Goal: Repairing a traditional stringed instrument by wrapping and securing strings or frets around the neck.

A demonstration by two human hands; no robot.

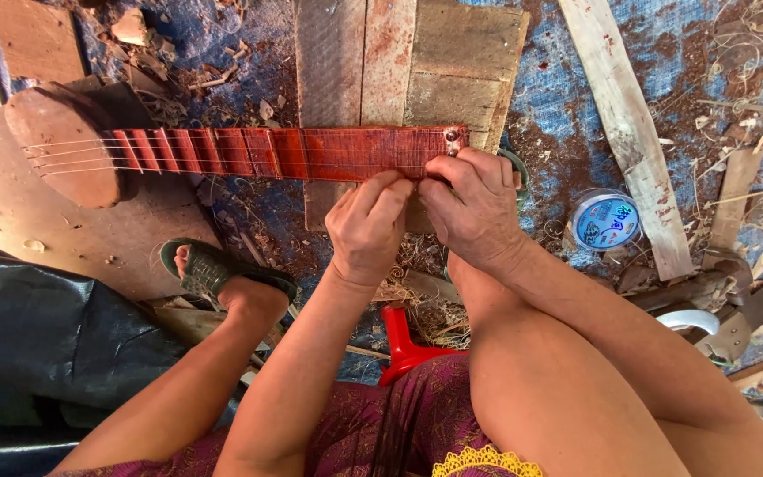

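A red-brown stringed instrument lies crosswise, its fretted neck [293, 152] running right from a rounded wooden body [68, 146] with thin strings over it. Both my hands work at the neck's right end, near a small metal peg [451, 136]. My left hand [368, 225] is pinched shut against the neck's near edge; what its fingertips hold is too thin to make out. My right hand [474, 208] curls over the end of the neck, fingers pressed on it beside the peg.
Wooden boards [417, 62] lie under the neck, a pale plank [624, 124] slants at right. A clear round spool with a blue label [605, 219] sits right of my hands. A red stool [404, 344], my sandalled foot [214, 274], a black sheet [37, 344] and wood shavings are around.
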